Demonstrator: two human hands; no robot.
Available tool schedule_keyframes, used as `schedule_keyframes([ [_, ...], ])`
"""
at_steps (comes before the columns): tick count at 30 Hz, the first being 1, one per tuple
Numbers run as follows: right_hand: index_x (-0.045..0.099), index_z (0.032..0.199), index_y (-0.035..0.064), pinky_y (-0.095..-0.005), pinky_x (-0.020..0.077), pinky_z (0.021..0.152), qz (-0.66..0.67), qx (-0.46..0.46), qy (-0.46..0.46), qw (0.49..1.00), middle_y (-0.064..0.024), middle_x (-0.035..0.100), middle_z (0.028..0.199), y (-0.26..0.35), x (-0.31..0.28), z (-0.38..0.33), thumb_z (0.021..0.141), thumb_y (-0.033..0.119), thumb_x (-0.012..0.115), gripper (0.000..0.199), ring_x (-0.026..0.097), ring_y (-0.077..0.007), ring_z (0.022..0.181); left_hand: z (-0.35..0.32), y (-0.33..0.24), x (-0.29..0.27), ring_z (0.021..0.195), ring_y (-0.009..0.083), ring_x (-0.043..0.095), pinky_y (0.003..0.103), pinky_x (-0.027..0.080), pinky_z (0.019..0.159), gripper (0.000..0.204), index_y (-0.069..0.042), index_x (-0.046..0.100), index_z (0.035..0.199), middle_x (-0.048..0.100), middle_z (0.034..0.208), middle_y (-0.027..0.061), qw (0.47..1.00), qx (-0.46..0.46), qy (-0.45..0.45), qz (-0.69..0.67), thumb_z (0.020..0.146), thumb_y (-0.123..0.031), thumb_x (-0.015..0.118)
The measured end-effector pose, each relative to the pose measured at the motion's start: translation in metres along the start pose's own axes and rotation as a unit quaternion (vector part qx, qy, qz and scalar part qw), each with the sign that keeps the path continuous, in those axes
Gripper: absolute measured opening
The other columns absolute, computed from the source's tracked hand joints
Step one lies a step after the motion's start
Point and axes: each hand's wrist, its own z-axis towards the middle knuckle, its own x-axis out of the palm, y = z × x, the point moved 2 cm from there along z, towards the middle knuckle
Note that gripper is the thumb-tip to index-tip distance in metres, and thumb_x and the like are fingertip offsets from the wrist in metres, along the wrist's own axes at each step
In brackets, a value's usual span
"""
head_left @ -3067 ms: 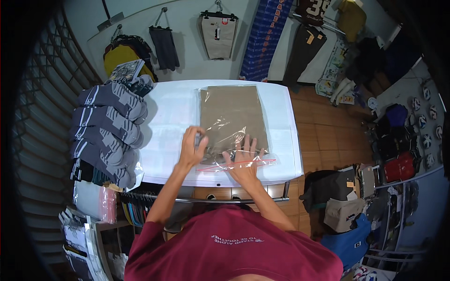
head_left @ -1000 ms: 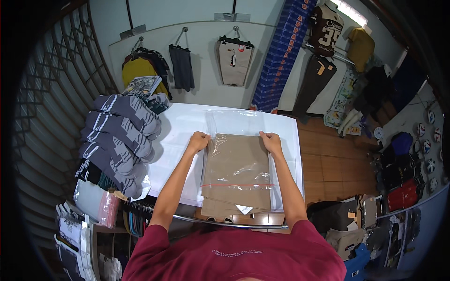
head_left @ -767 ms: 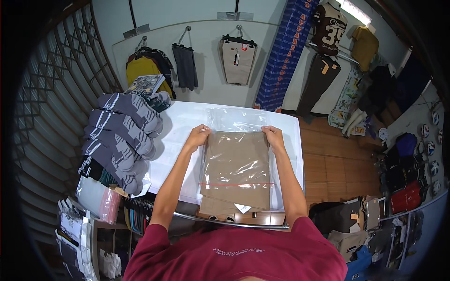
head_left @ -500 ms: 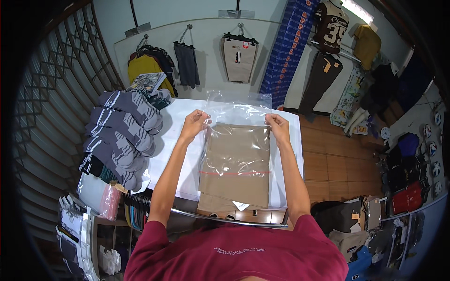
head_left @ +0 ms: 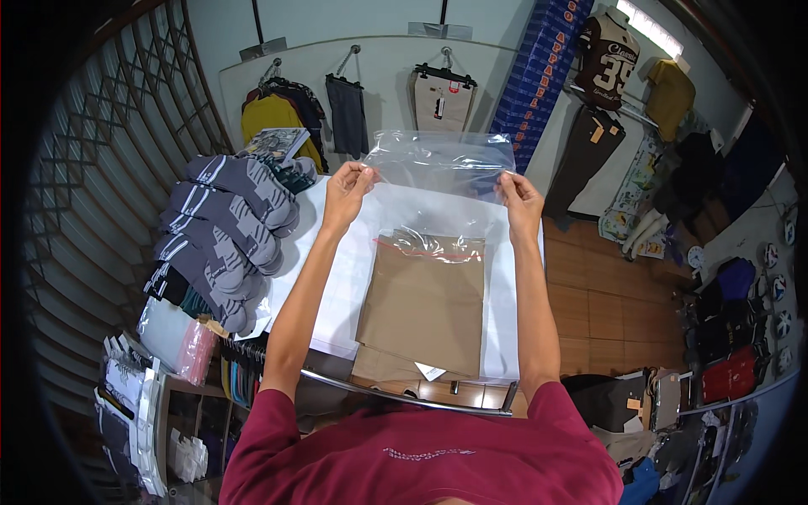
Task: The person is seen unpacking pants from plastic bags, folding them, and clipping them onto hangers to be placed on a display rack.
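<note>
A folded khaki garment [head_left: 423,311] lies on the white-covered table [head_left: 328,324], its near end hanging past the table's front edge. A small white tag [head_left: 430,371] shows at that end. Beyond the garment, my left hand [head_left: 346,199] pinches the left side of a clear plastic bag [head_left: 442,156], near its far end. The right side is pinched by my right hand [head_left: 522,204], so the film stretches between both hands. The bag's near end, with a red strip [head_left: 431,250] across it, rests over the garment's far part.
Grey patterned socks [head_left: 227,219] are heaped on the table's left side. A metal rail [head_left: 404,402] runs along the front edge. Trousers [head_left: 442,99] and other clothes hang on the far wall. Wooden floor [head_left: 593,290] lies to the right; packaged goods [head_left: 172,341] stand at the near left.
Both hands have moved away from me, drawing the plastic bag farther along the garment. The red strip has slid from the garment's near part to its far part. The garment stays in place.
</note>
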Motion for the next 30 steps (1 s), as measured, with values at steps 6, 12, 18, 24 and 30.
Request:
schedule_keyframes([
  [6, 0.068, 0.102, 0.0016, -0.0216, 0.0495, 0.065, 0.016, 0.002, 0.014, 1.000, -0.0043, 0.068, 0.090, 0.022, 0.013, 0.008, 0.091, 0.016, 0.066, 0.019, 0.064, -0.0110, 0.078, -0.007, -0.038, -0.003, 0.090, 0.0118, 0.062, 0.023, 0.048, 0.077, 0.015, -0.008, 0.055, 0.102, 0.068, 0.102, 0.0063, 1.000, 0.006, 0.001, -0.012, 0.095, -0.020, 0.061],
  [12, 0.065, 0.106, 0.0030, -0.0233, 0.0481, 0.064, 0.058, 0.016, 0.079, 0.995, -0.0064, 0.068, 0.099, 0.040, 0.053, -0.003, 0.092, 0.019, 0.064, 0.021, 0.064, -0.0122, 0.077, -0.030, -0.079, -0.023, 0.072, 0.0071, 0.052, 0.020, 0.041, 0.062, 0.024, -0.009, 0.050, 0.115, 0.066, 0.113, 0.0120, 0.997, -0.022, -0.060, -0.032, 0.097, -0.023, 0.056],
  [18, 0.059, 0.118, 0.0057, -0.0221, 0.0469, 0.056, 0.070, 0.032, 0.182, 0.980, -0.0106, 0.068, 0.109, 0.050, 0.112, -0.018, 0.095, 0.022, 0.059, 0.028, 0.063, -0.0099, 0.069, -0.062, -0.131, -0.065, 0.054, 0.0007, 0.040, 0.016, 0.030, 0.044, 0.026, -0.003, 0.059, 0.118, 0.064, 0.115, 0.0090, 0.992, 0.016, -0.126, 0.012, 0.097, -0.018, 0.055],
  [24, 0.052, 0.125, 0.0025, -0.0225, 0.0458, 0.047, 0.050, 0.092, 0.269, 0.957, -0.0165, 0.069, 0.102, 0.039, 0.194, -0.055, 0.095, 0.027, 0.059, 0.039, 0.062, -0.0120, 0.060, -0.124, -0.177, -0.134, 0.072, 0.0028, 0.059, 0.018, 0.044, 0.052, 0.029, -0.003, 0.061, 0.117, 0.065, 0.110, 0.0040, 0.936, 0.172, -0.249, 0.179, 0.088, -0.005, 0.065],
  [30, 0.052, 0.125, 0.0019, -0.0269, 0.0515, 0.066, -0.016, 0.180, 0.520, 0.835, -0.0156, 0.069, 0.105, 0.009, 0.280, -0.148, 0.092, 0.027, 0.063, 0.043, 0.066, -0.0156, 0.080, -0.201, -0.213, -0.240, 0.079, 0.0092, 0.065, 0.019, 0.045, 0.046, 0.032, -0.001, 0.060, 0.118, 0.063, 0.112, 0.0080, 0.887, 0.156, -0.386, 0.199, 0.087, -0.007, 0.066],
])
